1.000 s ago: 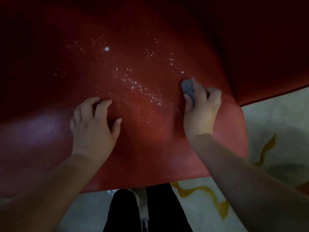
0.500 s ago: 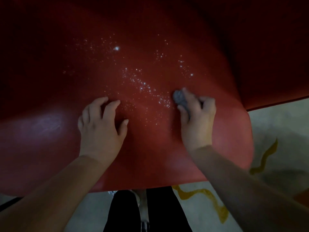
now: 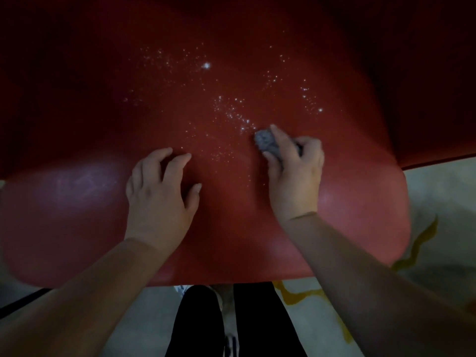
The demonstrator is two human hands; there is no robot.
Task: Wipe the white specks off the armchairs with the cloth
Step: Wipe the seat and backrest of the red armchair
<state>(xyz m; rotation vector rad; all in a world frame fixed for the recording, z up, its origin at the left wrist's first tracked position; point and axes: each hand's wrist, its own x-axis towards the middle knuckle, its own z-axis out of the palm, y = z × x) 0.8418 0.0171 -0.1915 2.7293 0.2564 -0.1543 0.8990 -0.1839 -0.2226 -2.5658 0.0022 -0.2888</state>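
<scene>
Now the right hand [image 3: 293, 176] squeezes the gray cloth [image 3: 266, 141] on the red armchair [image 3: 231, 240] beside white specks [image 3: 231, 114]; left hand [image 3: 159, 194] fingers spread, touching it.

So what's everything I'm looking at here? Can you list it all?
armchair: one, red, fills most of the view, its seat in front of the person
white specks: many, white, scattered across the middle and far part of the seat
cloth: one, grey, bunched up on the seat at the near edge of the specks
floor: pale grey, to the right of and below the chair
floor marking: yellow wavy line, on the floor at right
legs: two, in black, at the bottom centre
left hand: one, fingertips resting on the seat, holding nothing
right hand: one, gripping the cloth against the seat
</scene>
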